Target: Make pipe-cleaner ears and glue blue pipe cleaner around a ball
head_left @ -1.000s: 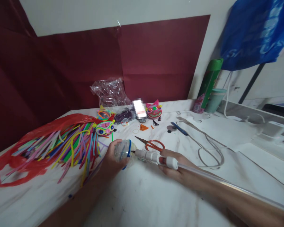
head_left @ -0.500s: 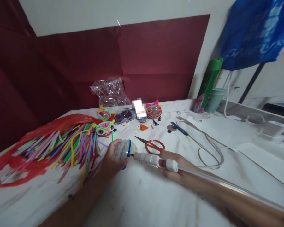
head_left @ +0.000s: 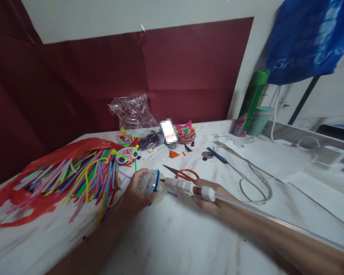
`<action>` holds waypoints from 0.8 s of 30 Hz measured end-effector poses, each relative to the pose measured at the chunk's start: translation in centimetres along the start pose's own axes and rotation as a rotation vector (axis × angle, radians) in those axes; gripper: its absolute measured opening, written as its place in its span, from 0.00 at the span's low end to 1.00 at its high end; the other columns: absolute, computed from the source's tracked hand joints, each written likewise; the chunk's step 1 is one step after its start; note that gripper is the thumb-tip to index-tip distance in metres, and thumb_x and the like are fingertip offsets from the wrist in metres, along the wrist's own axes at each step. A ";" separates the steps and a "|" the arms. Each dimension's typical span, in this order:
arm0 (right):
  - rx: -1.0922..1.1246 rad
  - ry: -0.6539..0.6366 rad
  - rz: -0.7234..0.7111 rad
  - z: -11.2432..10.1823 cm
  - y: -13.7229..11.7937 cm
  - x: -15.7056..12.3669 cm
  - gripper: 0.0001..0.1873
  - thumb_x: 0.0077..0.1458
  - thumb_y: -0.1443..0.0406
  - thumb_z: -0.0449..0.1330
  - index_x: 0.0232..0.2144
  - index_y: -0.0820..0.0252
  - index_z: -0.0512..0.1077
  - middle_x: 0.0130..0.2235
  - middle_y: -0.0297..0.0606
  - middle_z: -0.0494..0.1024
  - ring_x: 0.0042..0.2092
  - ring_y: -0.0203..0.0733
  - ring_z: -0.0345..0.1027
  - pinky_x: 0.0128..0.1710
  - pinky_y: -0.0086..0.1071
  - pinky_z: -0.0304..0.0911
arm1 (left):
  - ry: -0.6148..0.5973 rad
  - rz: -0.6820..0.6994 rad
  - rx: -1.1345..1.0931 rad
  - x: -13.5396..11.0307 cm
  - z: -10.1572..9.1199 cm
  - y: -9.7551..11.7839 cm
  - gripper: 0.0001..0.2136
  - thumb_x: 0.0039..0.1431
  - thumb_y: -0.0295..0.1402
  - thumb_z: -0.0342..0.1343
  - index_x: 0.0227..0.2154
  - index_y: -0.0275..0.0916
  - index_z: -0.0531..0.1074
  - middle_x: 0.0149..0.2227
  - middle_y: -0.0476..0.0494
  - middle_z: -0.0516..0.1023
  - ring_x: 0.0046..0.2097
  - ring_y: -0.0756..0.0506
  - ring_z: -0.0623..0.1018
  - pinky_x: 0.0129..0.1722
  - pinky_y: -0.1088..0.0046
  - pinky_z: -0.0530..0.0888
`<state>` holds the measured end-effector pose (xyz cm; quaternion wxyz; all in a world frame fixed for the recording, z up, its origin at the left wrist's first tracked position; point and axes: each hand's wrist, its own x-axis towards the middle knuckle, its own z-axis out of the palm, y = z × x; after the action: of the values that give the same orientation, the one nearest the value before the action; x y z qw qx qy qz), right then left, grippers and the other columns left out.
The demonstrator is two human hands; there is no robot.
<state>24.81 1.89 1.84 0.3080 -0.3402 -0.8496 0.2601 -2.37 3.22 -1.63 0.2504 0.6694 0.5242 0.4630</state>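
My left hand (head_left: 133, 191) is closed round a small clear round piece with a blue strip across it (head_left: 149, 184), held just above the marble table (head_left: 166, 236). My right hand (head_left: 210, 198) grips a white pen-shaped glue gun (head_left: 186, 187) with a clear glue stick trailing back over my forearm. Its dark tip touches the clear piece beside the blue strip. Red-handled scissors (head_left: 183, 174) lie on the table just behind the tool.
A red bag of several coloured pipe cleaners (head_left: 74, 173) spreads at the left. Small decorated craft faces (head_left: 127, 154) (head_left: 186, 134), a crumpled clear bag (head_left: 133, 110), a blue pen (head_left: 216, 155), a white cord (head_left: 253, 179) and a green spray can (head_left: 253, 101) stand further back.
The glue gun's tip has moved slightly up along the clear piece; my right hand rose a little with it. My left hand has stayed where it was.
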 end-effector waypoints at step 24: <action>0.007 -0.048 -0.032 -0.1 -0.9 -0.1 0.10 0.56 0.65 0.52 0.24 0.57 0.56 0.26 0.31 0.63 0.26 0.33 0.58 0.24 0.26 0.55 | -0.053 -0.063 -0.110 0.0 -0.3 0.8 0.29 0.42 0.34 0.62 0.50 0.40 0.62 0.51 0.39 0.71 0.48 0.39 0.74 0.46 0.64 0.72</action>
<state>24.62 1.29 2.45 0.2927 -0.3192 -0.8611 0.2662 -2.27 2.90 -0.81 0.3151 0.6499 0.5118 0.4652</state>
